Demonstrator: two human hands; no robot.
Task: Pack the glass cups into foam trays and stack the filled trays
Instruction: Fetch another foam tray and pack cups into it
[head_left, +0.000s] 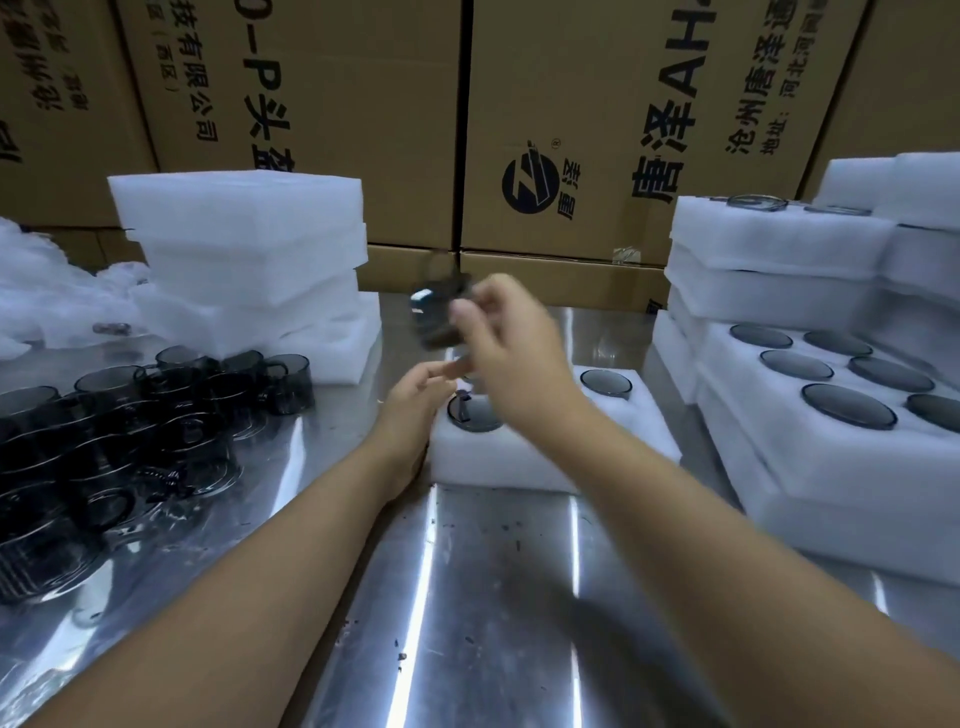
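Aloft, right grip (519, 353) holds glass cup (439, 319), tilted; axis blurred.

A shiny steel table (498, 597) carries loose dark glass cups (130, 441) crowded at 9 o'clock. Crumpled plastic wrap (47, 291) lies at 10 and a stack of foam slabs (249, 260) at 11. One foam tray (498, 467) sits at centre, cups sunk in its holes. Stacked filled trays (810, 483) stand at 3.

Bare forearms (291, 525) (both), left grip (410, 410), right grip (519, 358)
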